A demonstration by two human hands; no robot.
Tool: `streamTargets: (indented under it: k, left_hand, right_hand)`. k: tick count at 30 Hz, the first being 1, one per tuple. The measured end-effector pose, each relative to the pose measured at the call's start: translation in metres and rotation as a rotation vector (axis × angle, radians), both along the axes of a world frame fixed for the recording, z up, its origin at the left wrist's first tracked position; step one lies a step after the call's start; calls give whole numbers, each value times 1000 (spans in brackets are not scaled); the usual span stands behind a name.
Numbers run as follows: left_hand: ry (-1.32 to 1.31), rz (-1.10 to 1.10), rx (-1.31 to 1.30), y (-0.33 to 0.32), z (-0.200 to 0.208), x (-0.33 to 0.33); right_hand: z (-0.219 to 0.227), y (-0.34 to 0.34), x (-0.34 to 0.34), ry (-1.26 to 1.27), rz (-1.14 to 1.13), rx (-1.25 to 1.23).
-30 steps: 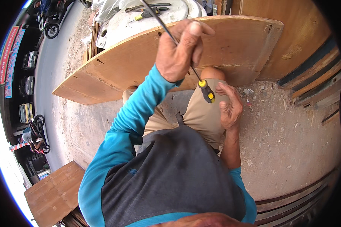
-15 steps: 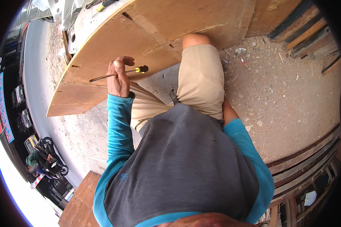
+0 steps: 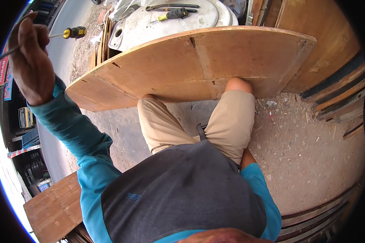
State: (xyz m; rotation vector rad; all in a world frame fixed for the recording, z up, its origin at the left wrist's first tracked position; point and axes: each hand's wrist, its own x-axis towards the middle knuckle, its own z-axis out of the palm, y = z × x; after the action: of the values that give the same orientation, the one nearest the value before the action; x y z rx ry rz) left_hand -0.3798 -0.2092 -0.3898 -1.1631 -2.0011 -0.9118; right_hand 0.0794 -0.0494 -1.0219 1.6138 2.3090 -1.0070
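Observation:
My left hand (image 3: 31, 60) is raised at the far left, closed around the shaft of a screwdriver (image 3: 75, 32). Its yellow-and-black handle sticks out to the right of the fingers, and the thin shaft comes out on the other side. A large brown wooden panel (image 3: 162, 67) with a curved edge stands on its side in front of me, and my knees touch it. My right arm (image 3: 247, 158) hangs beside my right thigh; the thigh hides that hand's fingers.
Beyond the panel, a white plastic surface (image 3: 138, 26) bears a second yellow-and-black screwdriver (image 3: 172, 15) and dark tools (image 3: 172, 7). Wooden strips (image 3: 340, 99) lean at right. Debris litters the ground (image 3: 308, 150). Another wooden board (image 3: 54, 206) lies at lower left, near the road.
My left hand has risen up and left, away from the panel, still holding the screwdriver. My view has shifted, bringing the white surface and its tools into sight. My right arm stays by the thigh.

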Motion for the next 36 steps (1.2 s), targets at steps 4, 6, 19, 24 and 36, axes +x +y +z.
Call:
streamTargets:
  k: [4, 6, 19, 24, 36]
  left_hand:
    - [197, 132, -638, 81, -83, -88]
    - [77, 117, -896, 122, -157, -166]
    - [-278, -61, -783, 180, -279, -202]
    - [-195, -148, -817, 165, -264, -150]
    - [15, -114, -476, 165, -184, -57]
  right_hand:
    - [-2, -2, -9, 57, 0, 20]
    - [0, -5, -10, 101, -39, 58]
    - [18, -17, 10, 4, -303, 270]
    - [28, -8, -17, 342, -179, -6]
    - [-28, 6, -58, 283, -514, -230]
